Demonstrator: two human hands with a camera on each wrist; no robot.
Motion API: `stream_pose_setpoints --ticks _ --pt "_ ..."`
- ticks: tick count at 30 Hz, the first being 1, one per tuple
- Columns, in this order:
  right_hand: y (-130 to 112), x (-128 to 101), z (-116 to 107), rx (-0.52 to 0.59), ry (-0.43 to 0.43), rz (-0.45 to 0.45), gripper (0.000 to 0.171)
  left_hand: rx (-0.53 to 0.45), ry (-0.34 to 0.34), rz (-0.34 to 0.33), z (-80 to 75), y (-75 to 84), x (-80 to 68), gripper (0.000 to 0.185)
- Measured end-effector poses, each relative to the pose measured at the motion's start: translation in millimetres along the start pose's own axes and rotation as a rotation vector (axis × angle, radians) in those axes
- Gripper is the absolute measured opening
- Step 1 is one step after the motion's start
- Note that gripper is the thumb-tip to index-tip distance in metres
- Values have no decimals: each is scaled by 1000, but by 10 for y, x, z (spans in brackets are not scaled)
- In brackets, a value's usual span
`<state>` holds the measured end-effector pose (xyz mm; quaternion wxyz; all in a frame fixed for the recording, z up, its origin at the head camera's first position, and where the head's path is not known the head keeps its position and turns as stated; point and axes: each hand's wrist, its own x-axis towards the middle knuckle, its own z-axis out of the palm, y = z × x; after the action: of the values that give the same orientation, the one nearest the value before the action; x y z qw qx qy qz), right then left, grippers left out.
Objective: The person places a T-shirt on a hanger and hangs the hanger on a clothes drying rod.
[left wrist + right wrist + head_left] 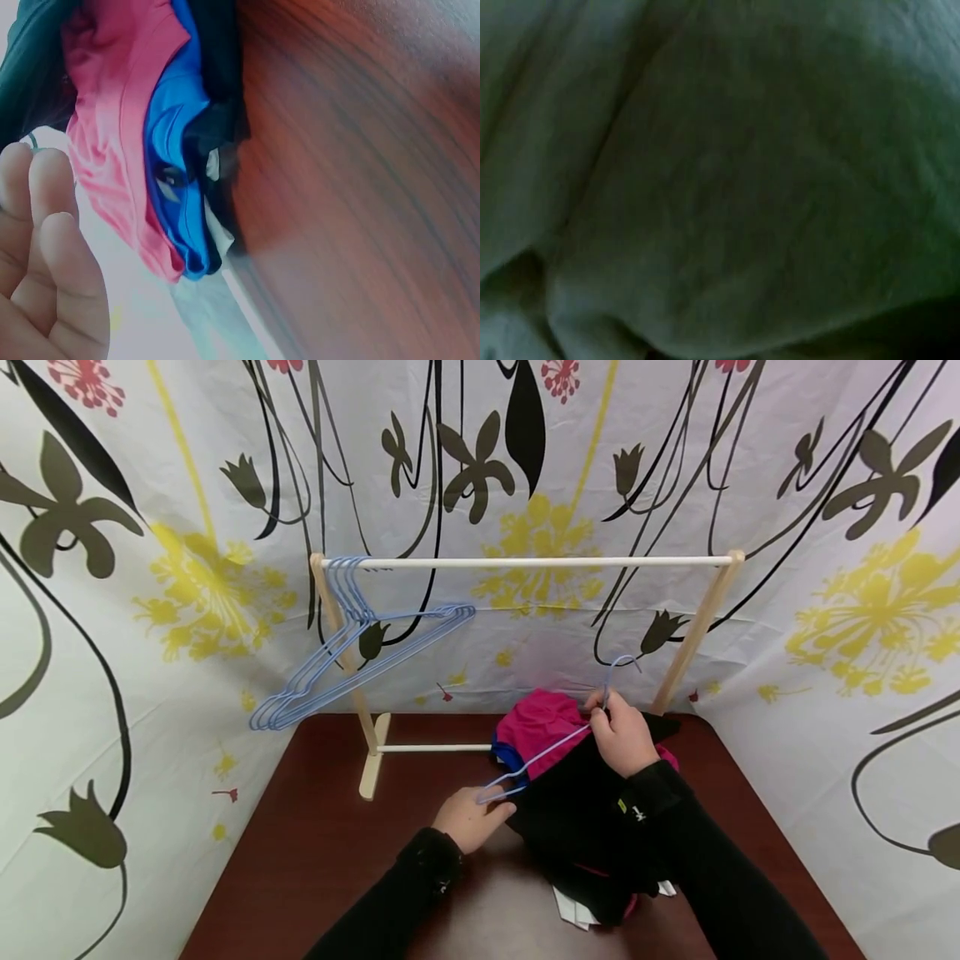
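Note:
A light-blue wire hanger (551, 750) slants between the two hands, its hook up at the right. My right hand (624, 735) grips it just below the hook, beside the upper edge of a black garment (577, 810). At the hanger's lower left end, my left hand (468, 818) pinches the wire between thumb and fingers. The black garment spreads below the wire and covers part of the hanger. Behind it lie pink cloth (536, 727) and blue cloth (176, 127). Dark, blurred cloth (727, 180) fills the right wrist view.
A wooden rack with a white rail (525, 562) stands at the back of the dark red table (300, 860). Several blue hangers (352, 643) hang at its left end. White cloth (573, 910) shows under the garment. Flower-patterned curtains (465, 460) surround the table.

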<state>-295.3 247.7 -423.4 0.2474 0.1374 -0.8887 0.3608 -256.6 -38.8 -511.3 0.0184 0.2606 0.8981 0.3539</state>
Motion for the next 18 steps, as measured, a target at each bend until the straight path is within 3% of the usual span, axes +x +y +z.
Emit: stream_pose_setpoints --ticks 11,18 --pt "154 2 -63 -106 29 4 18 113 20 53 -182 -34 -82 28" --pt "153 -14 -127 -140 -28 35 23 207 5 94 -259 -12 -119 26"
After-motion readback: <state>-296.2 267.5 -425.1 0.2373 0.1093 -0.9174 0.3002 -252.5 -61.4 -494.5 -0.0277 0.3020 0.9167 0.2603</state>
